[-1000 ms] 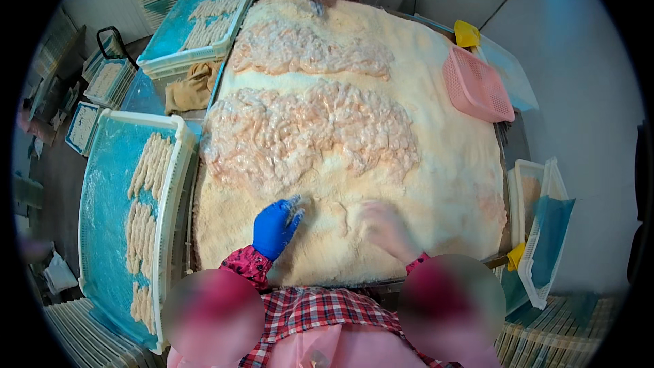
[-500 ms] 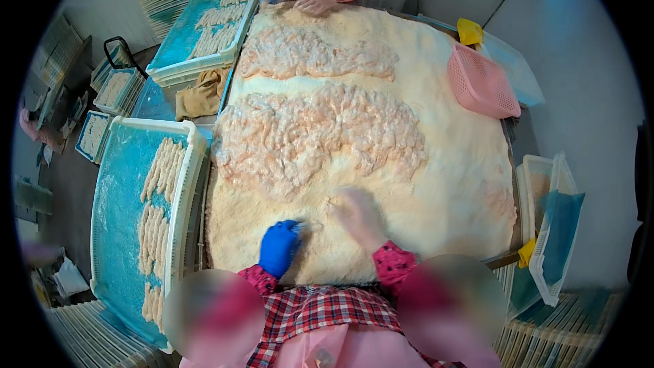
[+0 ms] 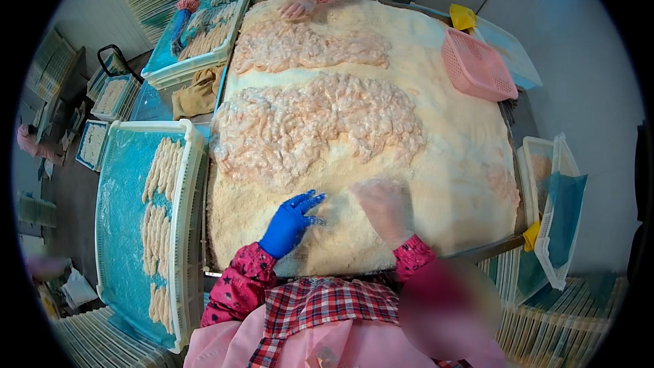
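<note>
My left hand (image 3: 289, 226), in a blue glove dusted with crumbs, is above the near part of the table with its fingers spread and nothing held. To its right, my right hand (image 3: 383, 210) wears a see-through glove and is low over the pale breadcrumbs (image 3: 334, 249). Motion smears its fingers, so whether it holds anything is unclear. Just beyond both hands lies a wide, wet heap of pale pink raw meat pieces (image 3: 313, 129). On my left, a white tray (image 3: 193, 191) lined with blue sheet bears three groups of crumbed strips (image 3: 158, 238).
Across the table a co-worker's blue-gloved hand (image 3: 180, 31) is at another tray (image 3: 197, 65) of strips. A second meat heap (image 3: 310, 48) lies on that side. A pink basket (image 3: 477, 71) sits at the far right corner; a brown cloth (image 3: 197, 93) lies between the trays.
My left hand has risen a little and its fingers have spread. My right hand has shifted slightly right. The co-worker's blue-gloved hand has gone from the table to the far tray.
</note>
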Motion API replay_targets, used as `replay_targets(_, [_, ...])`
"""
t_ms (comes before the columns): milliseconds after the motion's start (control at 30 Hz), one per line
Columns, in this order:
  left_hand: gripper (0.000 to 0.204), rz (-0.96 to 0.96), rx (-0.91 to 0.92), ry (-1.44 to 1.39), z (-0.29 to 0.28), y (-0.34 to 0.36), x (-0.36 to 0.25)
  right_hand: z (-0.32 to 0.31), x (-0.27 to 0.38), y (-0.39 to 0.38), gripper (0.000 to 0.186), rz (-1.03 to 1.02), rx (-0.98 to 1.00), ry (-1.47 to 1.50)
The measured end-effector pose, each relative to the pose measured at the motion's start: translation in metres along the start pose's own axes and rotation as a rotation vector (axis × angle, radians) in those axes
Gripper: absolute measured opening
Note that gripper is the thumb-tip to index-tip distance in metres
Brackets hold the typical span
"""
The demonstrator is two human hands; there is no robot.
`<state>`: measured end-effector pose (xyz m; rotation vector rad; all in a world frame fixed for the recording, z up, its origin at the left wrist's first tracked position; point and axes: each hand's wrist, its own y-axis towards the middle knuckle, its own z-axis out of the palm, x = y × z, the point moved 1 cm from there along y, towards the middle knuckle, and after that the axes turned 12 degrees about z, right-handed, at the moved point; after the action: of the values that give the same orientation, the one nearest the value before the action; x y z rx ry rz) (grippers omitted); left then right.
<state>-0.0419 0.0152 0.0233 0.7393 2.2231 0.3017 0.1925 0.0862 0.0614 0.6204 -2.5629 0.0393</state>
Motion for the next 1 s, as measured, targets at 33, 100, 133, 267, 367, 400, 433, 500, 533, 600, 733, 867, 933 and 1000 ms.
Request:
replay_targets(33, [0.034, -0.036, 0.039, 0.040, 0.000, -0.007, 0.008, 0.003, -0.006, -0.005, 0.030, -0.078, 0.227, -0.183])
replay_targets(100, [0.038, -0.106, -0.004, 0.001, -0.012, -0.013, 0.008, 0.003, -0.015, -0.014, 0.026, -0.058, 0.145, 0.126])
replay_targets(133, [0.039, -0.202, -0.012, -0.048, -0.012, -0.017, 0.006, 0.001, -0.017, -0.019, 0.026, 0.001, 0.121, 0.172])
replay_targets(267, [0.040, -0.198, 0.069, 0.127, 0.026, 0.002, -0.017, 0.026, 0.006, -0.017, 0.029, -0.034, 0.155, 0.012])
replay_targets(367, [0.033, -0.262, -0.038, 0.077, 0.051, 0.001, -0.002, 0.039, -0.005, -0.006, 0.026, 0.215, -0.078, 0.371])
replay_targets(400, [0.030, -0.336, -0.209, -0.113, 0.052, -0.002, -0.001, 0.034, -0.007, -0.003, 0.023, 0.272, -0.044, 0.513])
replay_targets(433, [0.027, -0.407, -0.379, -0.304, 0.051, -0.005, 0.001, 0.027, -0.010, 0.003, 0.021, 0.330, -0.008, 0.656])
replay_targets(500, [0.023, -0.589, -0.581, -0.874, 0.039, -0.001, 0.004, 0.023, -0.019, -0.003, 0.016, 0.425, 0.000, 0.743])
replay_targets(533, [0.024, -0.605, -0.713, -1.152, 0.041, -0.006, 0.004, 0.027, -0.028, -0.009, 0.015, 0.451, -0.032, 0.688])
replay_targets(600, [0.025, -0.652, -0.796, -1.379, 0.041, -0.007, 0.003, 0.023, -0.030, -0.007, 0.012, 0.320, -0.078, 0.636])
replay_targets(733, [0.027, -0.786, -0.776, -1.288, 0.038, -0.012, -0.002, 0.018, -0.031, -0.008, 0.010, -0.162, -0.020, 0.245])
replay_targets(867, [0.036, -0.740, -0.867, -1.494, 0.036, -0.020, 0.010, 0.003, -0.032, -0.018, 0.014, 0.284, -0.070, 0.327])
replay_targets(933, [0.040, -0.758, -0.835, -1.521, 0.038, -0.021, 0.004, 0.010, -0.014, -0.020, 0.019, 0.144, -0.137, 0.192])
replay_targets(1000, [0.041, -0.749, -0.815, -1.620, 0.039, -0.010, -0.006, 0.017, -0.010, -0.019, 0.022, 0.058, -0.112, 0.104])
